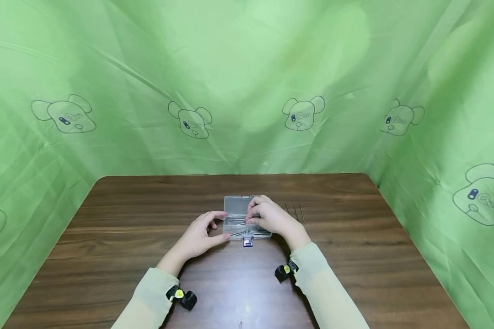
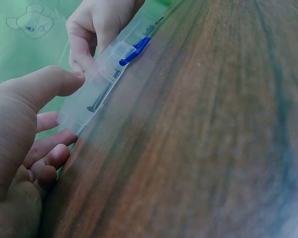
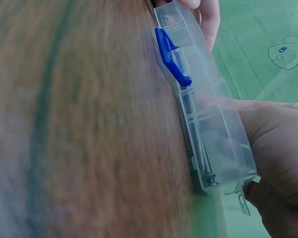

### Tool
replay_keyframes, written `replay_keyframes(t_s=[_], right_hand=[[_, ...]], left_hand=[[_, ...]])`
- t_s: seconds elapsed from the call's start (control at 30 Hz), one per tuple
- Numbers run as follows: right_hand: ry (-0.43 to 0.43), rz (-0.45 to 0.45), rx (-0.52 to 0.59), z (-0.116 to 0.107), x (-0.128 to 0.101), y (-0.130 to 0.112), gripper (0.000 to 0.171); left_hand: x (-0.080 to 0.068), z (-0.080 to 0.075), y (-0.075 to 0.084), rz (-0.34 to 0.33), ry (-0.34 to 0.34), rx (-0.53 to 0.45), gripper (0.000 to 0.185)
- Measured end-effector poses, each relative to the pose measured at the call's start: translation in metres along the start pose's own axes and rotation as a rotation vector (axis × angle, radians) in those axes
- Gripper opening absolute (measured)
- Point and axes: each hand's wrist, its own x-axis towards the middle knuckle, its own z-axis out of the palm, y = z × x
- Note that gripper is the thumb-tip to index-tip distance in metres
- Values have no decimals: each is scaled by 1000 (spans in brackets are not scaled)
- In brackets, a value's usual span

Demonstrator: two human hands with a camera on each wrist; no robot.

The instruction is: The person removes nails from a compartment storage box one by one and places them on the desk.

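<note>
A clear plastic compartment box [image 1: 234, 220] lies on the table, its lid [image 1: 233, 204] swung back and its blue latch [image 3: 173, 57] facing the near side. Long thin metal nails [image 3: 202, 153] lie in its front compartments. My left hand [image 1: 199, 235] holds the box at its left end, thumb by the near corner and index finger by the hinge side. Over the box's right half, my right hand [image 1: 271, 217] reaches down with bent fingers. A thin nail [image 1: 240, 224] shows at those fingertips, seemingly pinched; the pinch itself is partly hidden.
Three thin nails [image 1: 302, 213] lie apart on the wooden table [image 1: 148, 205], to the right of the box and behind my right wrist. Green cloth [image 1: 247, 151] with printed bear heads hangs around the table's back and sides.
</note>
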Motion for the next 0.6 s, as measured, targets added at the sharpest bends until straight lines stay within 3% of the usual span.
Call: replay_keyframes(t_s=[0.3, 0.6], right_hand=[[2, -65, 22, 8, -3, 0, 7], [-1, -47, 42, -2, -5, -3, 6]], left_hand=[[-9, 0, -1, -28, -4, 11, 62], [-4, 0, -3, -7, -6, 30, 62]])
